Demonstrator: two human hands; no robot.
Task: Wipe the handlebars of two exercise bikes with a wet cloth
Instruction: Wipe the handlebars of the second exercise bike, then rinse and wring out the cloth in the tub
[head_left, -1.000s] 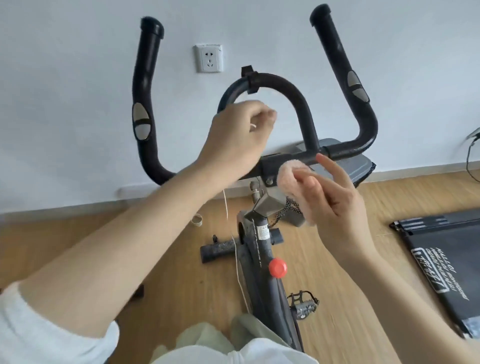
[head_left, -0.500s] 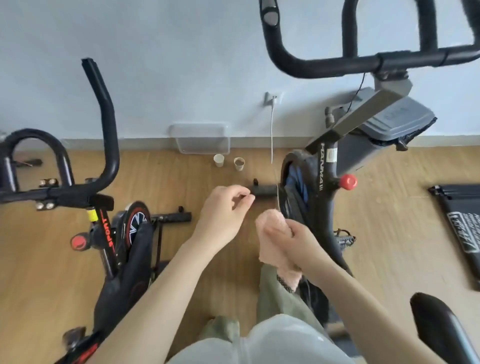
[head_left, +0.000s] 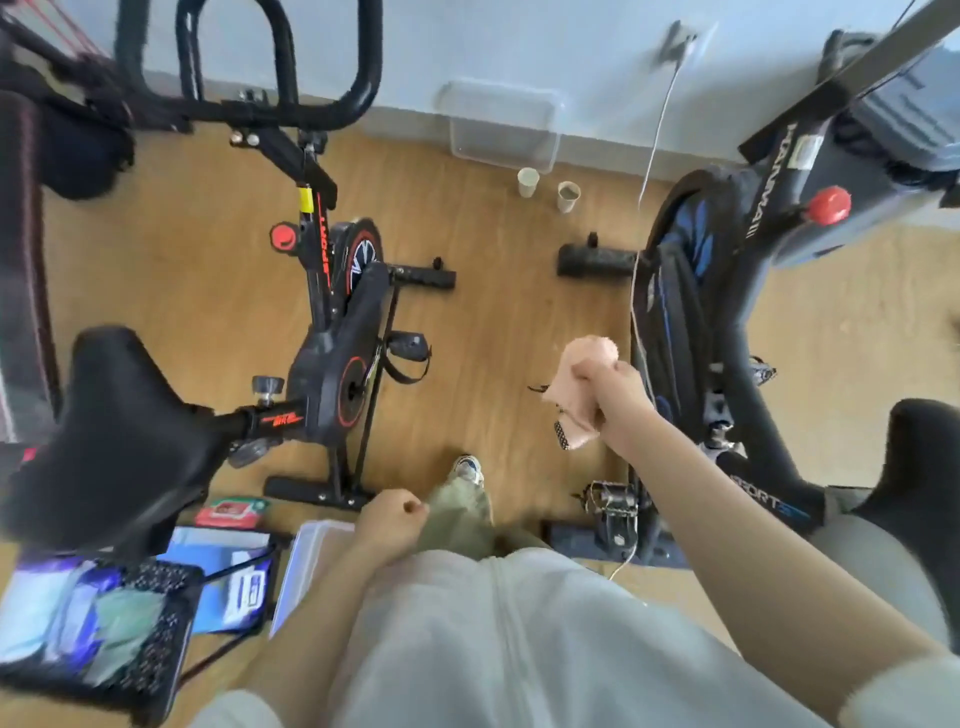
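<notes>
My right hand (head_left: 613, 400) is clenched on a pink cloth (head_left: 576, 379), held in the air between the two exercise bikes. My left hand (head_left: 392, 525) hangs low by my hip in a loose fist with nothing in it. The black and red bike (head_left: 337, 332) stands on the left, its black handlebars (head_left: 291, 111) at the top left near the wall. The black and blue bike (head_left: 727, 312) is on the right; its handlebars are out of the picture. Both hands are well away from any handlebar.
Two paper cups (head_left: 548, 189) and a clear plastic box (head_left: 501, 124) sit by the wall. A white cable (head_left: 641, 208) hangs along the right bike. A black mesh basket (head_left: 104, 623), a clear lid and a red packet (head_left: 231, 512) lie at the lower left. Black saddles (head_left: 109, 431) flank me.
My view has swung down and left from the right bike's handlebars to the floor between the bikes. My left hand dropped to my hip. The right hand lowered with the cloth.
</notes>
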